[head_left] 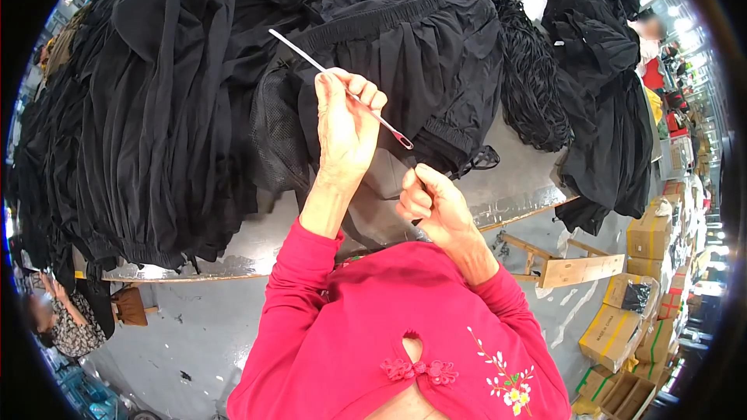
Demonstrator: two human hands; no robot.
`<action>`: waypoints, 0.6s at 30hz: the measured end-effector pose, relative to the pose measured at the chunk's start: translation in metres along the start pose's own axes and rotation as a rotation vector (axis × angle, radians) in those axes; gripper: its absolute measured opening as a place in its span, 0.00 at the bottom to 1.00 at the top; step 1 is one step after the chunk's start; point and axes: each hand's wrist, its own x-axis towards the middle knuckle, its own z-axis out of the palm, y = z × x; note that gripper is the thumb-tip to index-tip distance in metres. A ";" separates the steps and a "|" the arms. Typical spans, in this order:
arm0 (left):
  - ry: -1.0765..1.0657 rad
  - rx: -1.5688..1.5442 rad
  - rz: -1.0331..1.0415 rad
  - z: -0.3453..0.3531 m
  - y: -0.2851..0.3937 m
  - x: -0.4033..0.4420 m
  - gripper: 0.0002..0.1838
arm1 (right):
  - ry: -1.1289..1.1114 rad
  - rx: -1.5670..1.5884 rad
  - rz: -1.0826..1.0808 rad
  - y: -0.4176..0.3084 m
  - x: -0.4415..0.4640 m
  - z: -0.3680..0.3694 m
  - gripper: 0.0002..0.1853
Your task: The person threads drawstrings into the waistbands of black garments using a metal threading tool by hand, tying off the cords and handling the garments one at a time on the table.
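Note:
My left hand is closed round a long, thin, pale drawstring threader, which slants down to the right. Its lower end has a reddish, elongated eye and points toward my right hand. That hand is closed in a pinch just below the eye, apart from it; a dark bit shows at its fingers, too small to name. Behind both hands lie black shorts with a gathered elastic waistband. A thick bundle of black cords hangs to their right.
Heaps of black garments cover much of the grey metal table. Cardboard boxes are stacked at the right, near a wooden stool. Another person is at the lower left, beside a brown chair.

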 end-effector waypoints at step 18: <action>-0.109 0.055 0.066 0.006 -0.008 -0.018 0.13 | 0.013 0.339 -0.033 0.008 0.009 0.005 0.13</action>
